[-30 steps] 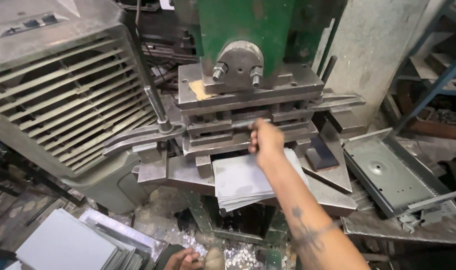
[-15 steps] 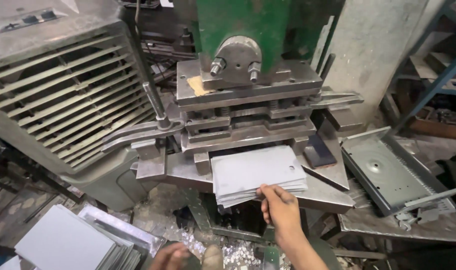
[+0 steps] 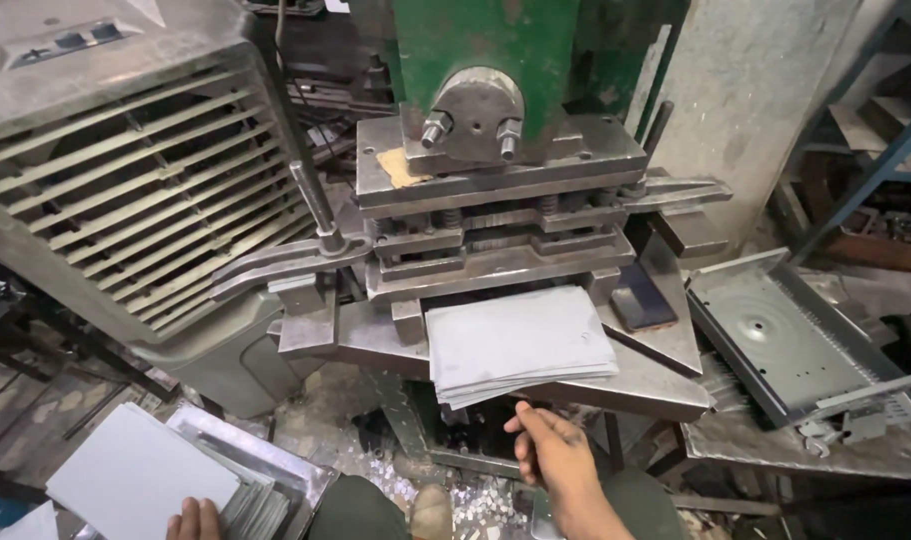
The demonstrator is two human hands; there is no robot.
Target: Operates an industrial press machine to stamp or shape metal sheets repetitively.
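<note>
Grey sheet-metal blanks lie stacked on the press bed, just under the green press's die block. Right hand hovers open just below the stack's front edge, touching nothing. Left hand rests on a second pile of sheets at lower left, fingers flat; whether it grips is unclear.

matt grey sheet-metal stack, worn steel press bed, green-painted press body
</note>
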